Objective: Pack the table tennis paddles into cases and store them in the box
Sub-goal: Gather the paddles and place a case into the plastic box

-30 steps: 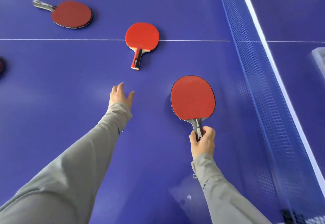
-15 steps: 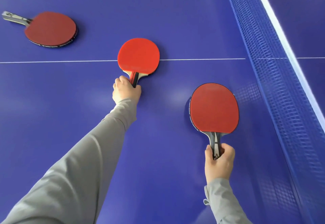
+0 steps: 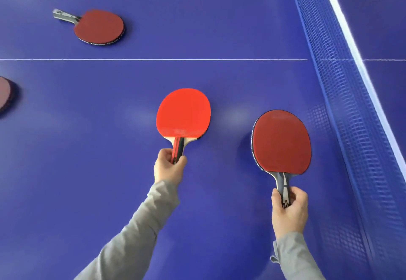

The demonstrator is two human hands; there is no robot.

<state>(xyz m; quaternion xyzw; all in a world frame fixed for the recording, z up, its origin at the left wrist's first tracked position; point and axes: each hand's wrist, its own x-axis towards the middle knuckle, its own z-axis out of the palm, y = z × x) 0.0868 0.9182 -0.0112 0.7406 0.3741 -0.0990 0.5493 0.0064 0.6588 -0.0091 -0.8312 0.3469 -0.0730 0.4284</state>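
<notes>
My left hand (image 3: 168, 167) grips the red-and-black handle of a bright red paddle (image 3: 183, 113), held over the blue table. My right hand (image 3: 289, 211) grips the grey handle of a darker red paddle (image 3: 282, 141), held beside the net. A third paddle (image 3: 100, 26) with a grey handle lies flat on the table at the far left. The edge of a fourth paddle (image 3: 4, 94) shows at the left border. No case or box is in view.
The blue table tennis table (image 3: 87, 169) fills the view, with a white centre line (image 3: 153, 59) across it. The blue net (image 3: 342, 95) with its white top tape runs diagonally along the right side.
My left hand reached for the bright red paddle on the white line, took hold of its handle and drew it toward me. My right hand has kept hold of the darker paddle.
</notes>
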